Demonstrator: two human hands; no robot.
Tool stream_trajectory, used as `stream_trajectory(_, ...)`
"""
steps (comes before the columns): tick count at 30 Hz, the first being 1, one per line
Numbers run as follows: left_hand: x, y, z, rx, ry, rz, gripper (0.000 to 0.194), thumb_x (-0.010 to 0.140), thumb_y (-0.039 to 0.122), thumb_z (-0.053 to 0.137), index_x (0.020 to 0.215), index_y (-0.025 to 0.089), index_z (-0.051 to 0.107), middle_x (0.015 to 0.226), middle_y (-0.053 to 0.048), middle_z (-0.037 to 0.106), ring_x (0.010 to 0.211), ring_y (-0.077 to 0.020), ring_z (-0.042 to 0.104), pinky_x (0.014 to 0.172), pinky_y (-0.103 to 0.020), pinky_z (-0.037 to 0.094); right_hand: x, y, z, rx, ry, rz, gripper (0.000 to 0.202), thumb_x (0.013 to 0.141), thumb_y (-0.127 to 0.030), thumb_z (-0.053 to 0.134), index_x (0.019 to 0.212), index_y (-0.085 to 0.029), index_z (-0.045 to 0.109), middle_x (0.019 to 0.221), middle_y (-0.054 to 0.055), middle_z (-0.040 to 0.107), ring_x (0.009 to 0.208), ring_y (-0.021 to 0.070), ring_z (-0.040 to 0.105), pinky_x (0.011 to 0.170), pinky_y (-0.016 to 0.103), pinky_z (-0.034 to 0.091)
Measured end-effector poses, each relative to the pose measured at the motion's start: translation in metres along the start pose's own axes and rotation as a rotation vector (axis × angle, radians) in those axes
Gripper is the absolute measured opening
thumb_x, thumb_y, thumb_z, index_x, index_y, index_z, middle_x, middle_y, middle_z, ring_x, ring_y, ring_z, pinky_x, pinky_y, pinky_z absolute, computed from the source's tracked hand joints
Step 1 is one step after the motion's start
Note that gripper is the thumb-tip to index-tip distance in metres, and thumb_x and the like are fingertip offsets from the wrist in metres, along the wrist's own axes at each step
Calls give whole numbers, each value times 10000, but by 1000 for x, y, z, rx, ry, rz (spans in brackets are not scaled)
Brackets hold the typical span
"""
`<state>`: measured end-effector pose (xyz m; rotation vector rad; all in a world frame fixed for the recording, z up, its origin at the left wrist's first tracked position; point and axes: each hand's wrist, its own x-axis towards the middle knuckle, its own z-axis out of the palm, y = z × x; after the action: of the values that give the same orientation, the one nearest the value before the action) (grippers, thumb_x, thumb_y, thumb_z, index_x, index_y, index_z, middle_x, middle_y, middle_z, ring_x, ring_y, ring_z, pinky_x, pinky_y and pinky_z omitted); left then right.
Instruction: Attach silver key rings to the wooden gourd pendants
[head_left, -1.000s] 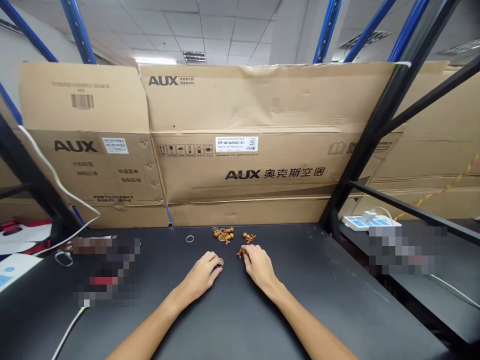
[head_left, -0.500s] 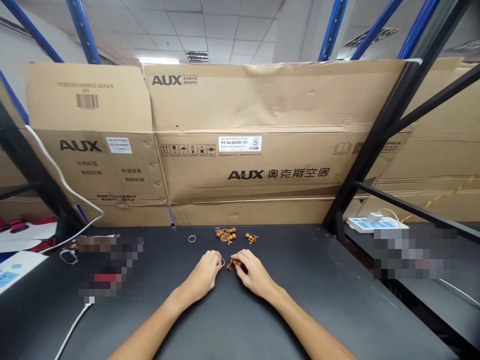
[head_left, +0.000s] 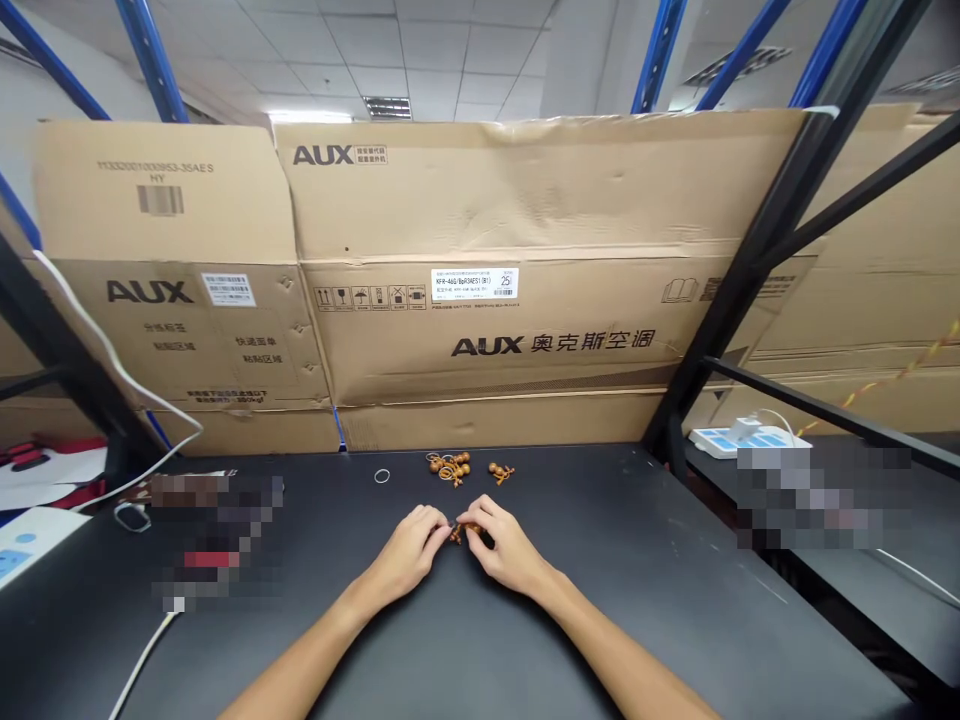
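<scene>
My left hand [head_left: 415,545] is closed in a pinch at the middle of the black table [head_left: 450,640]. In the earlier frame it held a metal ring; now its fingertips largely hide what they grip. Facing it, my right hand [head_left: 500,540] pinches a small brown beaded charm [head_left: 456,536], whose corded end shows between the two hands. The fingertips of both hands nearly touch. Behind them lie a cluster of brown beaded charms with rings [head_left: 448,468] and a single charm [head_left: 501,473]. A loose metal ring [head_left: 382,476] rests to their left.
Cardboard sheets [head_left: 480,210] stand along the back edge. At the left are a blurred-out item [head_left: 211,559], a white cable [head_left: 142,655] and a white power strip [head_left: 22,540]. Another power strip [head_left: 750,440] lies on the right, past the black frame [head_left: 739,270].
My left hand has moved slightly right, closer to the charm in my right hand. The ring at its fingertips is now mostly hidden. The view has shifted a little.
</scene>
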<state>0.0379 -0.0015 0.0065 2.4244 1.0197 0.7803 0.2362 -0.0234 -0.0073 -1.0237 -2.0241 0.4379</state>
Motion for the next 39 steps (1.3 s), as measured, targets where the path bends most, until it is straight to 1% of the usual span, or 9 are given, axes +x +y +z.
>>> stream_trajectory(4,1,1,-1,-19,-26,3,262,970,308,379,838,209,583,859,-21,624,828,-178,556,812,-310,449,0,-3,0,86,-8,-9,204,897,-170,436,998,-196,611,909,37,524,744,120,554,722,248,489)
stream_trajectory(7,1,1,-2,-24,-37,3,267,972,304,373,839,209,585,860,-15,633,826,-174,556,830,-312,439,0,-4,0,107,-1,-16,189,892,-173,453,999,-193,607,912,35,529,753,118,561,728,248,490)
stream_trajectory(16,0,3,-1,-38,-65,1,314,981,335,352,838,208,601,846,-21,644,804,-174,562,807,-311,428,0,-2,3,79,15,9,127,880,-223,516,953,-194,615,881,27,536,712,115,561,687,242,500)
stream_trajectory(23,-1,4,-2,-71,-62,-27,289,971,336,376,856,212,611,843,-15,649,784,-169,572,773,-296,435,0,4,7,41,26,20,110,875,-233,527,930,-195,615,862,20,528,692,112,556,664,235,503)
stream_trajectory(27,0,7,-6,-143,-79,-31,287,972,326,366,881,211,613,878,-20,654,825,-167,579,817,-298,443,0,4,6,26,13,22,112,871,-211,519,924,-196,617,870,22,537,705,115,557,681,238,498)
stream_trajectory(29,1,7,-6,-171,-86,-10,290,970,311,373,846,206,613,930,-27,649,867,-163,579,839,-293,445,0,5,5,19,8,25,123,870,-187,505,916,-194,619,865,22,541,715,117,561,695,238,494)
stream_trajectory(34,-2,-2,1,-54,-20,-1,258,890,353,540,693,191,578,1042,-43,600,935,-186,567,865,-329,451,-1,6,5,14,-11,18,156,865,-152,502,944,-201,626,896,23,563,742,117,578,708,234,491)
stream_trajectory(36,-3,-5,2,5,-1,12,256,901,337,521,697,193,579,1045,-49,590,946,-194,559,869,-344,452,-1,6,5,15,-21,9,163,864,-149,503,954,-203,627,909,26,570,748,118,584,711,235,493)
stream_trajectory(39,-4,-5,0,65,8,43,224,938,273,439,798,202,600,1049,-54,586,958,-194,549,881,-354,447,0,7,4,1,-11,9,171,863,-140,500,955,-201,629,907,30,575,754,123,586,718,241,495)
